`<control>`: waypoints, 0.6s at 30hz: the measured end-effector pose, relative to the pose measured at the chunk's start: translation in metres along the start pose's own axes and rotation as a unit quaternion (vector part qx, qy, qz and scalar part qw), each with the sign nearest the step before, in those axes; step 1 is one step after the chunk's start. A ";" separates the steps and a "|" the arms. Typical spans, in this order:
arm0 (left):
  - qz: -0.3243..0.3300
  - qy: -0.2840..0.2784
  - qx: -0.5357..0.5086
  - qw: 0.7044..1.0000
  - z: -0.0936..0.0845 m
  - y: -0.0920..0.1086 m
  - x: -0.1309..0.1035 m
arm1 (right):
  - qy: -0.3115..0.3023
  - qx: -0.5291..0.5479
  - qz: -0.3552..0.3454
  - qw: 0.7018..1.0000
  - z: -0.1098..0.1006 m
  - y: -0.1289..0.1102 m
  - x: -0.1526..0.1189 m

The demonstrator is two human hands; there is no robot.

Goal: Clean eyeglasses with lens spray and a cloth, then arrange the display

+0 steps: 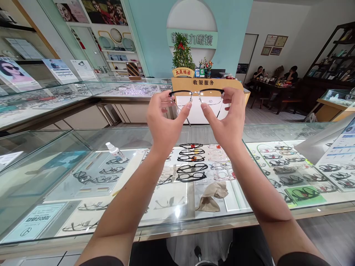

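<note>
A pair of eyeglasses (pixel 195 93) with dark upper rims and clear lenses is held up in front of me, above the glass counter. My left hand (pixel 163 118) pinches its left side, thumb near the lower rim. On the other side, my right hand (pixel 229 116) grips the right end in the same way. The thin temples hang down and away behind the lenses. Below, a beige cloth (pixel 212 195) lies crumpled on the counter top, and a white spray bottle (pixel 115 150) is at the left.
Rows of eyeglass frames (pixel 192 168) show in the glass display counter (pixel 155 231). Further off are a wooden cashier desk (pixel 183 84) with a plant (pixel 181 51), and a second showcase (pixel 111 88) at left. Two people sit at a table (pixel 267 83) at the back right.
</note>
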State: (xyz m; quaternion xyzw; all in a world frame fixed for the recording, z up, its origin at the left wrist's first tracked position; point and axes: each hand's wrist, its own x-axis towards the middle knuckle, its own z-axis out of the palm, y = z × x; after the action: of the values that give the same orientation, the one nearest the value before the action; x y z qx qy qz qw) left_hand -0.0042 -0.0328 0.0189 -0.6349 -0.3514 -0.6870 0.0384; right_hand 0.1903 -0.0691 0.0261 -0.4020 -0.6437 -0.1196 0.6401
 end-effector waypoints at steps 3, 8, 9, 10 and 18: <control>-0.004 -0.004 -0.001 1.000 0.000 0.000 0.000 | 0.006 -0.002 -0.005 1.000 0.000 0.000 0.000; 0.006 0.006 0.016 1.000 -0.001 0.000 -0.001 | -0.002 0.002 -0.005 1.000 0.001 0.005 0.000; 0.011 0.016 0.021 1.000 -0.002 0.001 -0.002 | -0.007 0.004 -0.006 1.000 0.002 0.006 0.000; 0.016 0.027 0.027 0.999 -0.002 0.002 -0.002 | -0.012 0.007 -0.007 1.000 0.003 0.007 -0.001; 0.039 0.068 0.066 0.995 -0.005 0.010 -0.003 | -0.028 0.027 0.029 0.999 0.010 0.006 -0.005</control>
State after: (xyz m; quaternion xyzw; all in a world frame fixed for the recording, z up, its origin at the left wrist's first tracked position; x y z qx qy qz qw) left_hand -0.0033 -0.0444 0.0206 -0.5961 -0.3676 -0.7018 0.1308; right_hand 0.1865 -0.0607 0.0184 -0.4063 -0.6525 -0.0722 0.6355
